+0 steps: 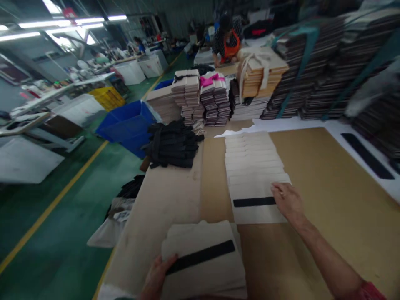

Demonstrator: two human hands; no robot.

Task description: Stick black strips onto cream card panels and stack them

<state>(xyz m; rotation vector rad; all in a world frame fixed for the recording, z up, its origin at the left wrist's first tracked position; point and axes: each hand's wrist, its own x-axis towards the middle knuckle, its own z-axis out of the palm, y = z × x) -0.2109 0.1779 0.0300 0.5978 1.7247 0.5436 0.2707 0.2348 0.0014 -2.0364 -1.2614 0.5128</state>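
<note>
My left hand [158,273] is at the lower left edge of a stack of beige panels [206,282], its fingers closed on that edge. A black strip [204,256] lies slanted across the top panel. Farther forward, overlapping beige panels [253,160] run away from me in a row. The nearest one bears another black strip [253,202]. My right hand [288,200] is over the right end of that strip, fingers bent and drawn together; whatever they hold is too small to make out.
A pile of black strips [175,143] lies at the table's left, beside a blue bin [126,125]. Tied stacks [215,98] stand at the back, with tall dark stacks [328,66] at right. A person [227,39] works beyond.
</note>
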